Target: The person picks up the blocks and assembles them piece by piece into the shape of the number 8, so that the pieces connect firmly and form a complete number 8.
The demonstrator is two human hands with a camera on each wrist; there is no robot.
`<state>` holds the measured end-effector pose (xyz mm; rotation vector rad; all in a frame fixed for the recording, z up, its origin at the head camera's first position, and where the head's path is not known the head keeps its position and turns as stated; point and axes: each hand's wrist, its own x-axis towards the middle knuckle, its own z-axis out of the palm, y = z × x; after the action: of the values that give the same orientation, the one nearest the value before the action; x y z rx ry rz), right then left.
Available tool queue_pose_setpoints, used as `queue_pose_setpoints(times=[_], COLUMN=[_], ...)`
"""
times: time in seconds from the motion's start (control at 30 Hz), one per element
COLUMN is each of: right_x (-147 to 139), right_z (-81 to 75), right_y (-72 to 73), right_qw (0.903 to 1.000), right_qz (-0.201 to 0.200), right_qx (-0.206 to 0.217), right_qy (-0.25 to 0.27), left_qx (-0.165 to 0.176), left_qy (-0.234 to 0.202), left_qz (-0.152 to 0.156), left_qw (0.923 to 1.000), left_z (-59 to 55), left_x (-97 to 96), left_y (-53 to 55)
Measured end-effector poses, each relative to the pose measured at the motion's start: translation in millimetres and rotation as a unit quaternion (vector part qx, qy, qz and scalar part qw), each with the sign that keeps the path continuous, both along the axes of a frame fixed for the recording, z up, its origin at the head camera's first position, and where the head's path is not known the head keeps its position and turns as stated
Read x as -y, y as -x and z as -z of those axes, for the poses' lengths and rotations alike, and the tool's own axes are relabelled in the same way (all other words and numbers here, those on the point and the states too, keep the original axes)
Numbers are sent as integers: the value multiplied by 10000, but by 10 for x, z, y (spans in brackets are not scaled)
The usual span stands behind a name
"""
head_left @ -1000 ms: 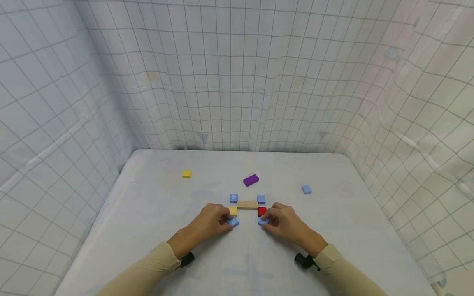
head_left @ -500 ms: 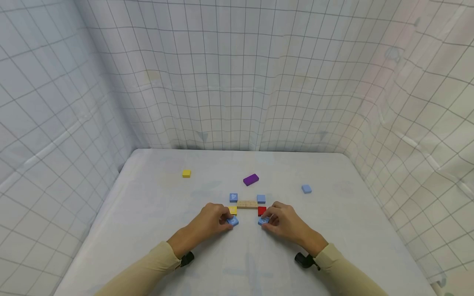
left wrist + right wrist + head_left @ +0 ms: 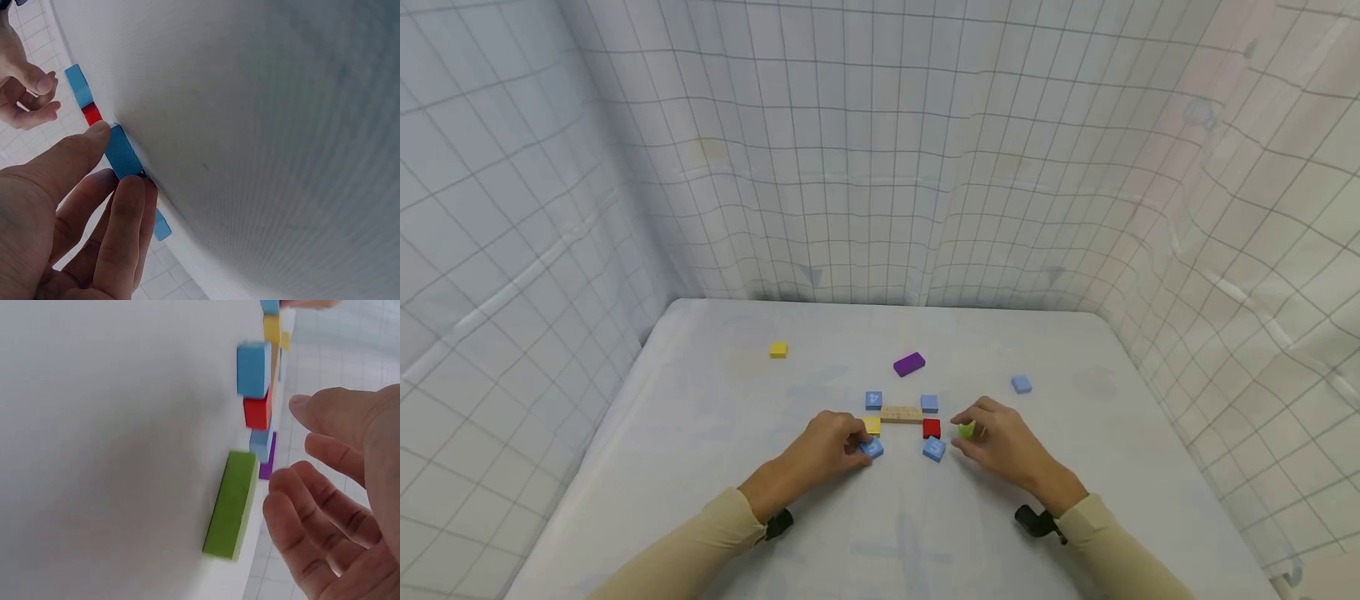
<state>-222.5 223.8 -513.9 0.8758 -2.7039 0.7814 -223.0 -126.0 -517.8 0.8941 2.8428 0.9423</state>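
Note:
At the near left of a small block arrangement, my left hand (image 3: 827, 450) pinches a blue square block (image 3: 872, 448) between thumb and fingers. My right hand (image 3: 1000, 442) holds nothing; its fingers are loosely bent and apart, just right of a numbered blue block (image 3: 934, 449). Partly hidden behind those fingers lies a green oblong block (image 3: 967, 431), seen lying whole in the right wrist view (image 3: 231, 503). A red block (image 3: 932, 428) and a yellow block (image 3: 872, 427) flank the near side of a wooden bar (image 3: 901, 415). Beyond its ends sit a blue block marked 4 (image 3: 873, 400) and a plain blue block (image 3: 929, 404).
Farther back lie a purple oblong block (image 3: 909, 364), a yellow block (image 3: 778, 350) at left and a light blue block (image 3: 1021, 384) at right. Checked white curtains (image 3: 880, 167) enclose the white-covered table (image 3: 737, 392) at the back and both sides.
My right hand has let go of the numbered blue block and moved right, over the green block. That blue block stays behind, slightly turned. My left hand keeps its place and grip.

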Motion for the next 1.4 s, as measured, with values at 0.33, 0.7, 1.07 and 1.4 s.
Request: queue_pose_setpoints(times=[0.33, 0.7, 1.07, 1.4], right_x=[-340, -530, -502, -512], right_z=[13, 86, 165, 143], right_y=[-9, 54, 90, 88], right_qw=[9949, 9922, 9959, 9981], right_qz=[745, 744, 546, 302], right_qx=[-284, 574, 484, 525], right_qy=[-625, -814, -533, -135], left_qx=[-45, -49, -3, -61], left_qy=[-23, -24, -25, -67], left_qz=[20, 30, -37, -82], left_qw=[10000, 10000, 10000, 9999], left_z=[13, 3, -8, -32], left_x=[-3, -6, -16, -16], left_y=[-14, -34, -40, -36])
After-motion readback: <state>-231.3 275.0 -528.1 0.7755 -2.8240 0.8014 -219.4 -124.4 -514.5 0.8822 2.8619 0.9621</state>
